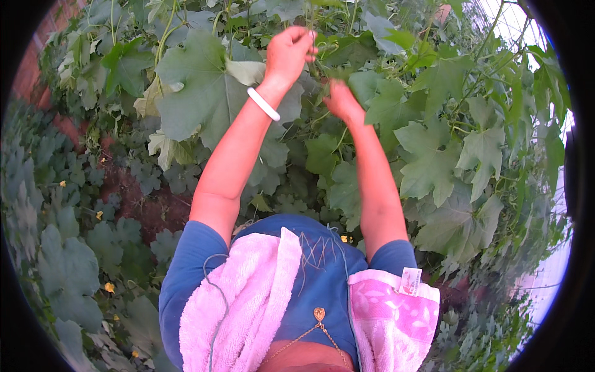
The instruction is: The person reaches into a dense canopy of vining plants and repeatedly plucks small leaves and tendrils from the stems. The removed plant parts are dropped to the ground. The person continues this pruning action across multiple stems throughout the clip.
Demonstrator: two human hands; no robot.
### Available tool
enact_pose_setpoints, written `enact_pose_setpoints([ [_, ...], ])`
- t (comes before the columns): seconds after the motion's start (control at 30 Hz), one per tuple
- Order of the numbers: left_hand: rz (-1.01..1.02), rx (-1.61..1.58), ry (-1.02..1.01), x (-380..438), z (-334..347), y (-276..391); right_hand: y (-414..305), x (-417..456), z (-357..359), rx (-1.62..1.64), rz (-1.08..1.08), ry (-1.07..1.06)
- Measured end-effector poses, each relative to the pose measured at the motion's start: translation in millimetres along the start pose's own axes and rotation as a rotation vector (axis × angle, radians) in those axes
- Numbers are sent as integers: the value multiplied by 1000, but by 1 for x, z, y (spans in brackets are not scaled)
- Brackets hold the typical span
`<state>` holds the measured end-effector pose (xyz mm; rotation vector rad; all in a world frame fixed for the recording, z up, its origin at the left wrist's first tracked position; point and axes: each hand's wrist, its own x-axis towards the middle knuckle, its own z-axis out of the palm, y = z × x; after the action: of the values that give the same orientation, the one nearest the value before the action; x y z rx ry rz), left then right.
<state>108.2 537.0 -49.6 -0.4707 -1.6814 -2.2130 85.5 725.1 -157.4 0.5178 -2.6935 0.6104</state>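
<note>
My left hand (pixel 289 52), with a white bangle (pixel 263 104) on the wrist, is raised among climbing gourd vines. Its thumb and forefinger pinch a thin upright strand (pixel 313 21), either a stem or twine; which one I cannot tell. Lower and to the right, my right hand (pixel 344 100) reaches into the foliage with its fingers curled. Its fingertips are blurred and partly hidden, so whatever they touch does not show. A broad lobed leaf (pixel 197 88) hangs left of my left wrist, and another leaf (pixel 395 103) overlaps the edge of my right wrist.
Dense lobed leaves (pixel 458 223) crowd the right side, where stems climb toward a bright, pale background. Reddish soil (pixel 148 204) shows between rows on the left, near low plants with yellow flowers (pixel 109 287). A pink towel (pixel 246 297) drapes over my shoulders, beside a thin cord (pixel 223 297).
</note>
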Motion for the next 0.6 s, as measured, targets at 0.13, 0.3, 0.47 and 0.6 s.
enact_pose_setpoints([
  [0.13,-145,104,38,-14,-9,-49,-51,-41,-25,540,289,-8],
  [0.3,-203,90,15,-30,-8,-56,-76,-42,-24,653,271,138],
  [0.47,-206,48,-66,-39,-5,-45,-79,-37,-18,782,313,144],
  [0.6,-56,185,-69,-44,-5,-51,-74,-36,-10,995,257,267],
])
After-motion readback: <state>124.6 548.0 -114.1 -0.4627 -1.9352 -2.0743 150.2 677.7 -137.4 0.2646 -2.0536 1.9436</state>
